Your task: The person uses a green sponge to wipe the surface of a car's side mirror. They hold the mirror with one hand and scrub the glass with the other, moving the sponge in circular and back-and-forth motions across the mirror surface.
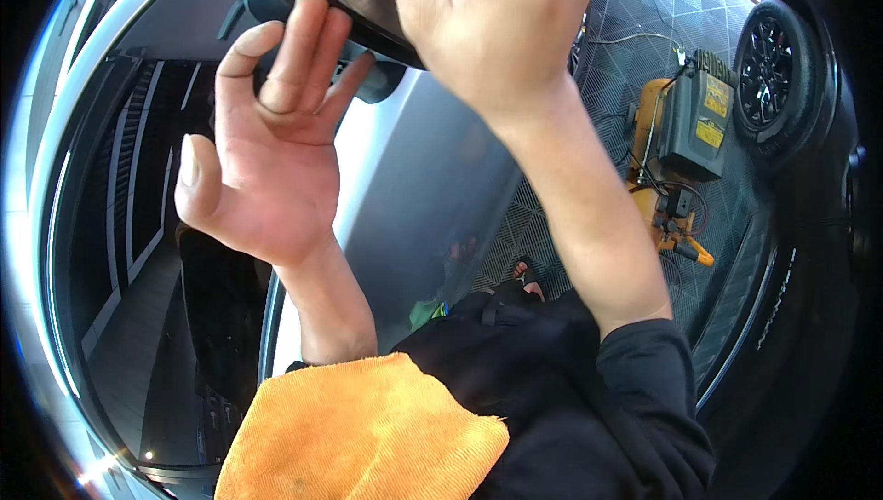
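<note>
At 2 o'clock, an upper yellow rectangular sticker (pixel 716 93) and a lower yellow rectangular sticker (pixel 709 134) stand on the dark grey, box-shaped housing (pixel 685 123) of a machine; both bear dark print, too small to read surely. Just past 3 o'clock, a thin line of pale lettering (pixel 777 300) runs along a glossy black car panel (pixel 809 316), its characters illegible.

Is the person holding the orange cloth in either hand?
No, the orange cloth lies against the black clothing, apart from the left hand and the right hand.
</note>
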### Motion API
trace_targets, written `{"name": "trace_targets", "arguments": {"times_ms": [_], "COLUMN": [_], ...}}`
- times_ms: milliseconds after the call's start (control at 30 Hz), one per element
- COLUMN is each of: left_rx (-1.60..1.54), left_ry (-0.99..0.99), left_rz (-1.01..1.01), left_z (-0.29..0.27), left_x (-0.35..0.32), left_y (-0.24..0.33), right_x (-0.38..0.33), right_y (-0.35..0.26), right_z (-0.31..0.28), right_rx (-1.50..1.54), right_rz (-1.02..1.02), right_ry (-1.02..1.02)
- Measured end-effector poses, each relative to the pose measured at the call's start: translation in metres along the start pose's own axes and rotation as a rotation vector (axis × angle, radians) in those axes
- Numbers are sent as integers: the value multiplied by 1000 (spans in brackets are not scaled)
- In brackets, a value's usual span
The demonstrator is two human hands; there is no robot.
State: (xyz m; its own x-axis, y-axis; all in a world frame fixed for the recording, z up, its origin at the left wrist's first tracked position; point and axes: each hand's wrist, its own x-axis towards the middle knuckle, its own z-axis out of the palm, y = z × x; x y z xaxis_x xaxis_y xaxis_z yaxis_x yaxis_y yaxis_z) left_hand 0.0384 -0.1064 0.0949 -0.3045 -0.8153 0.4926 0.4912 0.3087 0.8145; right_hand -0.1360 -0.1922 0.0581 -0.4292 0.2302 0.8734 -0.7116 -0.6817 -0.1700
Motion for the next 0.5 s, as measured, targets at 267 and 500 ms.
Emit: {"name": "trace_targets", "arguments": {"times_ms": [267,500], "left_rx": [-5,9], "left_ry": [107,-7], "left_rz": [-2,8], "left_z": [7,-1], "left_x": [-1,2], "left_y": [-4,-16], "right_x": [6,2], "right_y": [-19,-21], "right_z": [4,-14], "right_rx": [38,-22], "right_rz": [-3,3], "right_ry": [30,-193]}}
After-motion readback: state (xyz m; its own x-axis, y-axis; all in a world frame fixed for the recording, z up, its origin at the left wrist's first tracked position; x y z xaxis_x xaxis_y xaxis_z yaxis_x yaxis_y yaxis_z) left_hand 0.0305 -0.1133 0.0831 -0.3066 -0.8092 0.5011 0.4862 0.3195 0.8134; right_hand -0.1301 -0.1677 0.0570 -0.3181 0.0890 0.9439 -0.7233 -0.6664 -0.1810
